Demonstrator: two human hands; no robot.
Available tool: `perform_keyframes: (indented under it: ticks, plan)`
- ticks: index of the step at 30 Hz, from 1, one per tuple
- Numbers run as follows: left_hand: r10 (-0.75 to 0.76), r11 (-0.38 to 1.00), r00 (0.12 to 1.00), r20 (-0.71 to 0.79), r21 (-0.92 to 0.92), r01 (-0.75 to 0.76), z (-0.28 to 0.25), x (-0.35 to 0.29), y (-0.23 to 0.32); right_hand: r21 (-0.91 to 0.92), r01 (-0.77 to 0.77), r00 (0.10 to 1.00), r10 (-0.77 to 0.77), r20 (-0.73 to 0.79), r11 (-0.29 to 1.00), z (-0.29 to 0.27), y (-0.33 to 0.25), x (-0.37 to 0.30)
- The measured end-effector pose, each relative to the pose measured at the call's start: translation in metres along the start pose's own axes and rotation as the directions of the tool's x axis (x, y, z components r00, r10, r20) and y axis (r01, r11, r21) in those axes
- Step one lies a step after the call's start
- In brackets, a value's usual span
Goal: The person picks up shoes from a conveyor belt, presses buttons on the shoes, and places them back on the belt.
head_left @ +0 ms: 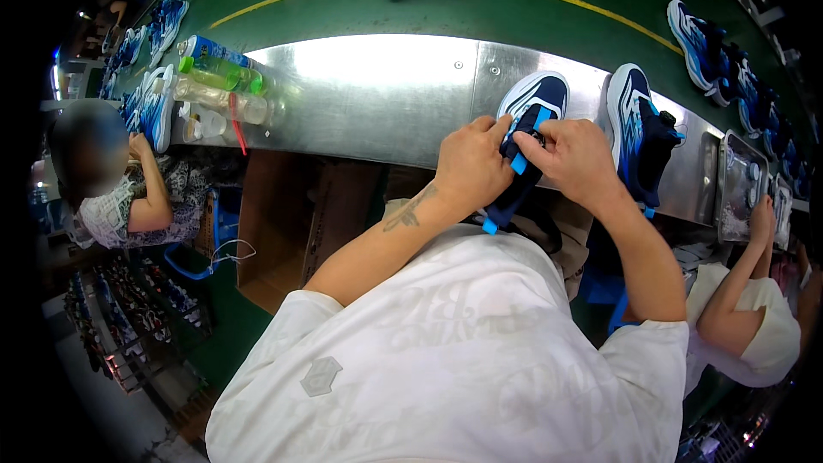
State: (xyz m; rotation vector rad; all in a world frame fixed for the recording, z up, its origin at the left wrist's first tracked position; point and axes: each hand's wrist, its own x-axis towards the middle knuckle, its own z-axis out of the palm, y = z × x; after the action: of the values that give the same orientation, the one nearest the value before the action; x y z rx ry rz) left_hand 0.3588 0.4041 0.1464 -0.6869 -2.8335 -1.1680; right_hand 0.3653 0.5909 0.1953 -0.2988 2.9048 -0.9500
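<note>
Shoe (533,105), navy and blue with a white sole edge, sits between my hands at about two o'clock from the centre of the view, its toe pointing between twelve and one on the steel bench (369,94), its heel toward my body, where a bright blue heel tab (489,226) shows. Taking that shoe as the clock's centre, my left hand (476,163) comes in at nine o'clock, fingers curled and nearly closed, gripping the near side of the upper. My right hand (574,159) comes in at three, thumb and bent fingers drawn to a narrow pinch over the tongue area; a small dark part lies under them, and I cannot tell exactly what the tips grasp. Another blue tab (519,163) pokes out just between the two hands. To work this well, I judge, the left hand should steady the upper without crushing it, while the right thumb keeps its pressure small and square on the spot, so nothing twists and the tab lies flat. Beside my right hand, at two o'clock in the view, stands a second shoe (630,129), untouched; clear and green bottles (227,77) lie at ten.
</note>
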Motion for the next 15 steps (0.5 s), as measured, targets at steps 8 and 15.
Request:
perform_keyframes:
  ticks: [8,15]
  plan:
    - [0.029,0.999,0.998,-0.058,-0.013,-0.030,0.004,-0.003,-0.001,0.019,-0.171,0.966,0.171,-0.196,0.985,0.015,-0.018,-0.018]
    - [0.033,0.999,0.999,-0.019,-0.008,-0.033,0.002,0.000,-0.004,0.066,0.181,0.954,-0.158,-0.255,0.981,0.000,-0.001,-0.023]
